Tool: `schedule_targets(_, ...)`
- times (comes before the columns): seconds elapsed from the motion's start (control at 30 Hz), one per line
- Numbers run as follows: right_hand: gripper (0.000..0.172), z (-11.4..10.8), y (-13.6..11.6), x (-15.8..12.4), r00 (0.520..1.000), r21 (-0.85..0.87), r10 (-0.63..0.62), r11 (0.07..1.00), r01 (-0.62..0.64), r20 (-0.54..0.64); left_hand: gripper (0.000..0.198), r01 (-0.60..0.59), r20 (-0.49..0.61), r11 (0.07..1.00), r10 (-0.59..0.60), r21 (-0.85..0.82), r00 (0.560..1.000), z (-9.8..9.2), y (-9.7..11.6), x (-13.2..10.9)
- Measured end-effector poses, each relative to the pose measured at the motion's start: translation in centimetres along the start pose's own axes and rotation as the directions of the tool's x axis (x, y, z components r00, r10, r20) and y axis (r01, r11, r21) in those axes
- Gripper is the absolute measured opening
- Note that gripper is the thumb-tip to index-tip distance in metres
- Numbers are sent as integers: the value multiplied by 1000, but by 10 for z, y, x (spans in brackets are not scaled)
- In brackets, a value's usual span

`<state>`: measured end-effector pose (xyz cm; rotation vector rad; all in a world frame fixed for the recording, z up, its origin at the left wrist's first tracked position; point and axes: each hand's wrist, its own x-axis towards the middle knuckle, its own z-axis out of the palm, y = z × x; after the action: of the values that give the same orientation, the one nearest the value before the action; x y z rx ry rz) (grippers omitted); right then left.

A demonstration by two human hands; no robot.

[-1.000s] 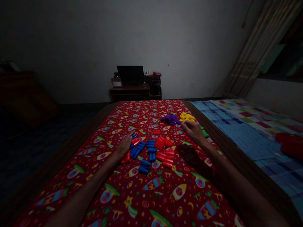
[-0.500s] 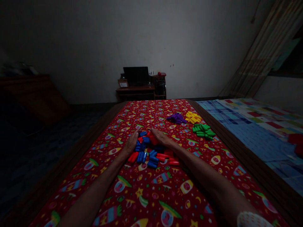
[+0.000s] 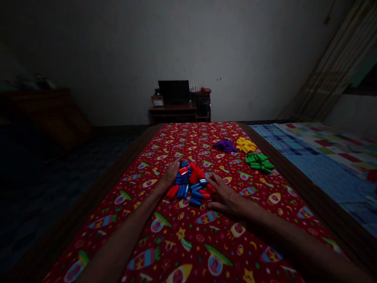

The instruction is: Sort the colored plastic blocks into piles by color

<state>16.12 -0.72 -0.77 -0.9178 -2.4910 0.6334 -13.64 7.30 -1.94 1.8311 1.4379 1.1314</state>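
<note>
I'm in a dim room at home: checked bedspread (image 3: 312, 157) beside me, curtain (image 3: 332, 67), small desk (image 3: 173, 111) with a monitor (image 3: 173, 90).

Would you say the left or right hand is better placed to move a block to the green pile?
Probably the right hand: it rests right of the mixed pile, nearer the green pile.

The left hand (image 3: 171, 175) reaches toward 12 o'clock, fingers loose. The right hand (image 3: 225, 196) lies flat, fingers spread toward 11 o'clock.
</note>
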Motion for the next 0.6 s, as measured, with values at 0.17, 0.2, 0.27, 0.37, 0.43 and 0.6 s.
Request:
schedule_targets(0.17, 85, 25, -1, 67, 986, -10, -145, 989, 144, -81, 70, -67, 101, 997, 64, 27, 993, 0, 8, -5)
schedule_targets(0.2, 85, 27, -1, 80, 986, 14, -140, 990, 142, -89, 69, -65, 104, 998, 62, 20, 993, 0, 8, -6)
schedule_targets(0.27, 83, 26, 0, 101, 986, 115, -99, 987, 114, -134, 67, -48, 80, 999, 48, -8, 996, -1, 6, -6)
schedule_targets(0.37, 63, 19, 6, 115, 956, 331, 51, 942, 50, -290, 68, -26, 30, 996, 29, -90, 999, -2, 3, -4)
schedule_targets(0.43, 53, 14, 13, 116, 911, 398, 182, 917, -22, -370, 70, -20, 11, 990, 21, -138, 1000, -3, 1, -2)
schedule_targets(0.6, 42, 15, 28, 116, 949, 284, 170, 954, -92, -265, 72, -18, 17, 995, 20, -93, 1000, -5, 6, -1)
